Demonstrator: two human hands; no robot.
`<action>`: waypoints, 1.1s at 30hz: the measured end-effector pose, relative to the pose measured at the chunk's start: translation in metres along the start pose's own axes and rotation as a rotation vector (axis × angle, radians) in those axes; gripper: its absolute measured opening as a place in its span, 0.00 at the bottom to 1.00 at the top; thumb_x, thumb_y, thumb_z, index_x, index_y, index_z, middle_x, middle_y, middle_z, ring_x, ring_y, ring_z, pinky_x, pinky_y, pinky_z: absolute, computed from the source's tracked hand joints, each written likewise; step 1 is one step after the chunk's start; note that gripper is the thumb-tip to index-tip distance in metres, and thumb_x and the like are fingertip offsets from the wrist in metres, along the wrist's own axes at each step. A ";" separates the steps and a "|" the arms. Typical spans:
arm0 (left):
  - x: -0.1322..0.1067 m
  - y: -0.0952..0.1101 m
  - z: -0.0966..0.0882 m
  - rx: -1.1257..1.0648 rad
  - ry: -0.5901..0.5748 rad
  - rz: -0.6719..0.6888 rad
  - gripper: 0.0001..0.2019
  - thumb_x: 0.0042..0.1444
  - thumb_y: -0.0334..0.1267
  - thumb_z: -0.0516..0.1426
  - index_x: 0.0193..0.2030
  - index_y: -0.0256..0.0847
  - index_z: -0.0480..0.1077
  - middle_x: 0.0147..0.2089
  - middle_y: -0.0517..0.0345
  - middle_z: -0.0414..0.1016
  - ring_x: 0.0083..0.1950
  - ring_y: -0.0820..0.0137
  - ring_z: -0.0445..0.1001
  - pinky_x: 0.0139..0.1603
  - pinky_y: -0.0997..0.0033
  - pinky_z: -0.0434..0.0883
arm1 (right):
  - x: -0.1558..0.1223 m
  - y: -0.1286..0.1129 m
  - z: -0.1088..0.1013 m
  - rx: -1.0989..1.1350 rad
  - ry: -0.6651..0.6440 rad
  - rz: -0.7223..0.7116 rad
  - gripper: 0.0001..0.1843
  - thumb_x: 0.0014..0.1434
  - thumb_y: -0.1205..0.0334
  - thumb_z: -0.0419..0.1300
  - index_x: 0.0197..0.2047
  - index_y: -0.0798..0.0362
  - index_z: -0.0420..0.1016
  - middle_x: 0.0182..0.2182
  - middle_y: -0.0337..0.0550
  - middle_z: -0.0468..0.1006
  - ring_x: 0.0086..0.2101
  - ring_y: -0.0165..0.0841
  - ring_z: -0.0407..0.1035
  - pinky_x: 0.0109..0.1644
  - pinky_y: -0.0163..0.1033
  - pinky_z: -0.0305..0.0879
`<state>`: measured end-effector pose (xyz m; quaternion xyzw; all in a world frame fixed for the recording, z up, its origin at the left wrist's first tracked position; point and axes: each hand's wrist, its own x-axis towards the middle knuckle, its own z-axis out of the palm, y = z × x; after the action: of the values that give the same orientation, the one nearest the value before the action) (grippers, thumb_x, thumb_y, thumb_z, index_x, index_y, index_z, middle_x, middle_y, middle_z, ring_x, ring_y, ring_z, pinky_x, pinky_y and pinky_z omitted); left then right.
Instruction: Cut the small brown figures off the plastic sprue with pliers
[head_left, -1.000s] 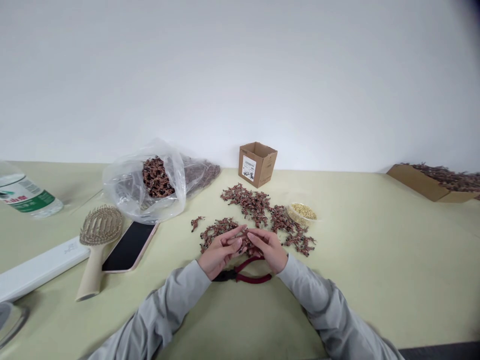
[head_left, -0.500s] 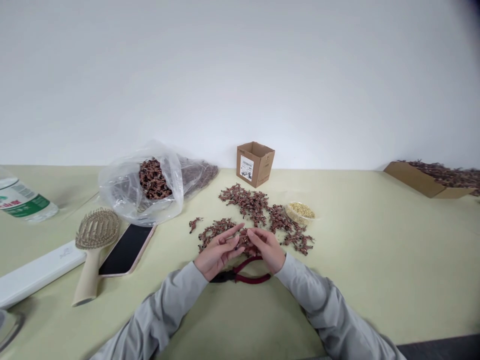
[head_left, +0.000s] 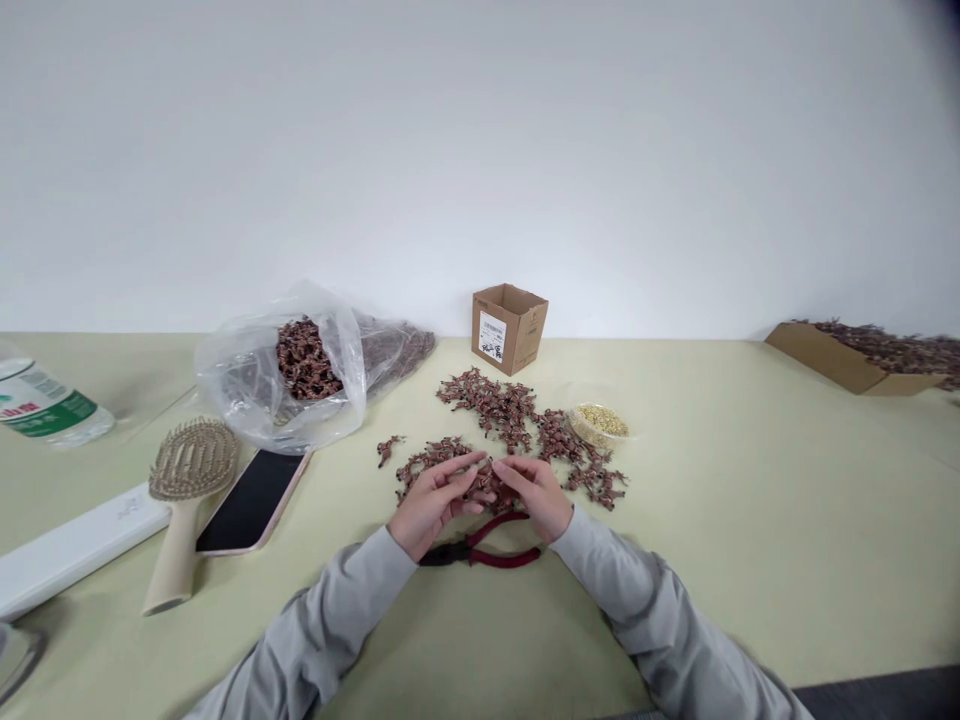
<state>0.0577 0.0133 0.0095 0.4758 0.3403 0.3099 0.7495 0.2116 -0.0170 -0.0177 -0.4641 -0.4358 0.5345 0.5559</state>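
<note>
Right there, a small clump of reddish-brown moulded pieces (head_left: pixel 489 487) sits between the two hands, with no clear long axis. The left hand (head_left: pixel 433 503) curls over it from the left, the right hand (head_left: pixel 534 497) cups in from the right, both touching it; can't tell if either is truly pinching. The left sleeve (head_left: pixel 330 610) and right sleeve (head_left: pixel 645 610) angle inward, above red-handled pliers (head_left: pixel 480 553) lying crosswise, with more pieces (head_left: pixel 487 405) spread beyond.

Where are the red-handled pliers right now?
In the head view, the red-handled pliers lie on the table just below the left hand and right hand, black end toward the left.
</note>
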 end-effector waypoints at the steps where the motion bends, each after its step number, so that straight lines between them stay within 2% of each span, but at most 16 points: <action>1: 0.000 0.001 0.001 0.040 0.006 0.033 0.18 0.52 0.36 0.55 0.51 0.36 0.64 0.38 0.50 0.75 0.34 0.70 0.75 0.29 0.78 0.71 | 0.000 0.000 0.000 -0.005 0.009 -0.001 0.15 0.47 0.51 0.59 0.25 0.56 0.72 0.18 0.36 0.68 0.20 0.25 0.58 0.23 0.31 0.52; 3: -0.001 0.002 0.003 0.128 0.006 0.099 0.19 0.52 0.38 0.55 0.51 0.35 0.64 0.34 0.51 0.76 0.31 0.70 0.74 0.28 0.76 0.71 | -0.001 0.000 0.001 -0.009 0.022 -0.003 0.15 0.47 0.51 0.59 0.25 0.56 0.72 0.17 0.35 0.67 0.19 0.24 0.56 0.22 0.31 0.51; 5: -0.002 0.002 0.005 0.223 -0.008 0.158 0.20 0.49 0.39 0.57 0.50 0.35 0.65 0.35 0.51 0.76 0.31 0.69 0.74 0.30 0.73 0.71 | -0.001 -0.001 0.001 -0.011 0.037 -0.004 0.15 0.48 0.51 0.58 0.25 0.56 0.72 0.16 0.35 0.65 0.19 0.24 0.55 0.22 0.31 0.50; 9: -0.002 0.001 0.005 0.420 0.016 0.272 0.21 0.43 0.37 0.61 0.48 0.38 0.68 0.40 0.51 0.76 0.37 0.66 0.73 0.39 0.69 0.70 | -0.001 0.000 0.002 -0.016 0.079 -0.013 0.15 0.48 0.51 0.58 0.24 0.56 0.72 0.16 0.34 0.64 0.19 0.24 0.55 0.23 0.31 0.49; 14: -0.003 0.001 0.002 0.645 0.082 0.422 0.13 0.46 0.38 0.58 0.41 0.41 0.73 0.40 0.53 0.76 0.39 0.65 0.73 0.40 0.69 0.69 | -0.001 -0.001 0.003 -0.027 0.103 -0.028 0.17 0.47 0.49 0.58 0.22 0.56 0.71 0.15 0.34 0.63 0.18 0.24 0.54 0.22 0.32 0.50; 21: -0.003 -0.002 0.004 0.781 0.107 0.595 0.14 0.49 0.36 0.57 0.44 0.44 0.71 0.41 0.54 0.75 0.42 0.66 0.71 0.46 0.66 0.66 | -0.002 -0.005 0.004 -0.060 0.115 -0.051 0.17 0.47 0.49 0.58 0.21 0.56 0.69 0.14 0.33 0.61 0.18 0.24 0.53 0.22 0.32 0.49; 26: -0.003 -0.002 0.003 0.765 0.094 0.616 0.12 0.51 0.34 0.55 0.42 0.43 0.72 0.39 0.53 0.74 0.40 0.68 0.71 0.43 0.69 0.67 | -0.003 -0.007 0.004 -0.087 0.110 -0.062 0.18 0.47 0.48 0.58 0.20 0.55 0.68 0.13 0.33 0.61 0.18 0.24 0.52 0.22 0.32 0.48; 31: -0.002 -0.003 0.002 0.657 0.073 0.544 0.12 0.53 0.36 0.52 0.44 0.40 0.70 0.31 0.54 0.72 0.25 0.74 0.69 0.31 0.72 0.70 | -0.002 -0.006 0.002 -0.086 0.104 -0.081 0.18 0.47 0.49 0.58 0.18 0.55 0.67 0.13 0.33 0.61 0.17 0.24 0.53 0.22 0.32 0.49; 33: -0.001 -0.004 0.002 0.592 0.062 0.492 0.13 0.54 0.36 0.51 0.45 0.37 0.69 0.27 0.56 0.72 0.23 0.74 0.69 0.28 0.73 0.70 | -0.001 -0.005 0.001 -0.072 0.110 -0.089 0.17 0.47 0.50 0.58 0.19 0.55 0.67 0.14 0.33 0.63 0.17 0.24 0.54 0.22 0.32 0.50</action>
<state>0.0593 0.0097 0.0070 0.7293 0.3131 0.3831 0.4725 0.2114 -0.0183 -0.0128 -0.4925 -0.4438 0.4670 0.5852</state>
